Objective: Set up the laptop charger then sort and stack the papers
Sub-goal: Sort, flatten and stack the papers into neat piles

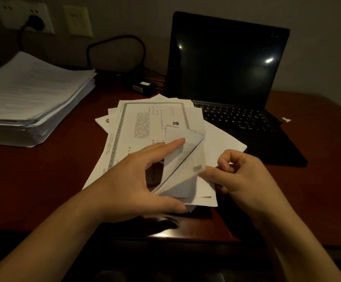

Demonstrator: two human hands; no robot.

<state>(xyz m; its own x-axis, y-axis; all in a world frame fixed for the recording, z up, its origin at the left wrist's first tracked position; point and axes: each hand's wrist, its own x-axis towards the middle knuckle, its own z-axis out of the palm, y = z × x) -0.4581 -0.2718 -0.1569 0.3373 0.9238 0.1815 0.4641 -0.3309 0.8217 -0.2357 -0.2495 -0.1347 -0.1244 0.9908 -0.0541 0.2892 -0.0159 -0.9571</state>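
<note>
A loose fan of printed papers (145,127) lies on the dark red desk in front of me. A small sheet (183,159) stands lifted and curled over them. My left hand (137,180) holds its near corner, index finger stretched along its back and thumb under the pile's edge. My right hand (245,176) pinches the sheet's right edge with curled fingers. The black laptop (226,64) stands open with a dark screen at the back right. Its charger brick (143,87) lies behind the papers, its cable running to a plug (35,22) in the wall socket.
A thick stack of papers (29,98) sits at the left of the desk. A second wall plate (78,21) is beside the socket. Small paper scraps (286,119) lie to the right of the laptop. The desk's front edge (165,235) is just below my hands.
</note>
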